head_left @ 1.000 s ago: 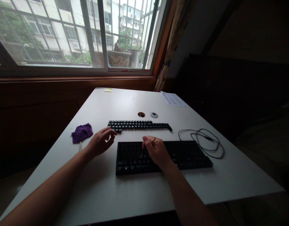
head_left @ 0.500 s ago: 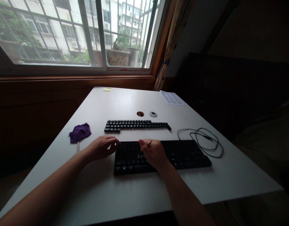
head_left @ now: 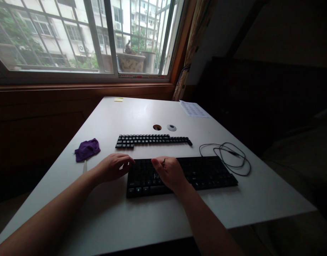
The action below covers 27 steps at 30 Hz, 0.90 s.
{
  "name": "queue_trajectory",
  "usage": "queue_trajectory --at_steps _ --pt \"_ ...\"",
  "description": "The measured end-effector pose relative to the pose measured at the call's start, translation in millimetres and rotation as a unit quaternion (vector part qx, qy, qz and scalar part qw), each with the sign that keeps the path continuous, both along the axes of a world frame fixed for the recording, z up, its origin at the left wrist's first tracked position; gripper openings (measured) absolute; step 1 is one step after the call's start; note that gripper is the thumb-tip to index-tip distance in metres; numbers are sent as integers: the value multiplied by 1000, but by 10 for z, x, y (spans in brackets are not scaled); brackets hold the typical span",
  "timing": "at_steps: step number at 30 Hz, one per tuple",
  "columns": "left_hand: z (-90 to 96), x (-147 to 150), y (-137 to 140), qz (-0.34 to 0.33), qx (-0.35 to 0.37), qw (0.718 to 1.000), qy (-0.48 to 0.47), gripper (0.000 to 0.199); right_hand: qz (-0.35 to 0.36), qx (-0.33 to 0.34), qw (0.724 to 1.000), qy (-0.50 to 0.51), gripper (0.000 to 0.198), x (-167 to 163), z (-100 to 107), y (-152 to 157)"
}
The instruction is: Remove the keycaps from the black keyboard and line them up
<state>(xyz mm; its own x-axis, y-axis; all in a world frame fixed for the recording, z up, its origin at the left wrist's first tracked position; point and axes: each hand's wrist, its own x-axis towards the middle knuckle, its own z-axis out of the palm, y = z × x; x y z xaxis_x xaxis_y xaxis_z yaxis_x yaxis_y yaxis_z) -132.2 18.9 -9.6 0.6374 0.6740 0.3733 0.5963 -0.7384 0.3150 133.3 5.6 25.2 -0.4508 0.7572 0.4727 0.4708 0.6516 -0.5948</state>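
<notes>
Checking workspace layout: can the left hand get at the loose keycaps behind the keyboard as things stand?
Likely yes: the left hand is close to the loose keycaps, and nothing visible stands between them.

The white tabletop (head_left: pixel 121 220) bore a black keyboard (head_left: pixel 206 174), with a loosely coiled cable (head_left: pixel 234 153) to its right. Behind the keyboard lay rows of keycaps (head_left: pixel 142 139); at left, a purple cloth (head_left: pixel 87 150) and a pale stick (head_left: pixel 85 166); farther back, a grey ring (head_left: pixel 171 127), yellow paper (head_left: pixel 118 99) and a printed sheet (head_left: pixel 194 109).
</notes>
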Motion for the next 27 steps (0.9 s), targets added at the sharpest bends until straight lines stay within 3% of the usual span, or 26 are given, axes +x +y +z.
queue_trajectory --at_steps 20,27 --pt "25 11 -8 1 12 1000 -1 20 -52 -56 997 -7 64 -46 -135 89" --pt "62 18 -39 -17 4 1000 -2 23 -108 -128 985 50 68 -15 -150 158"
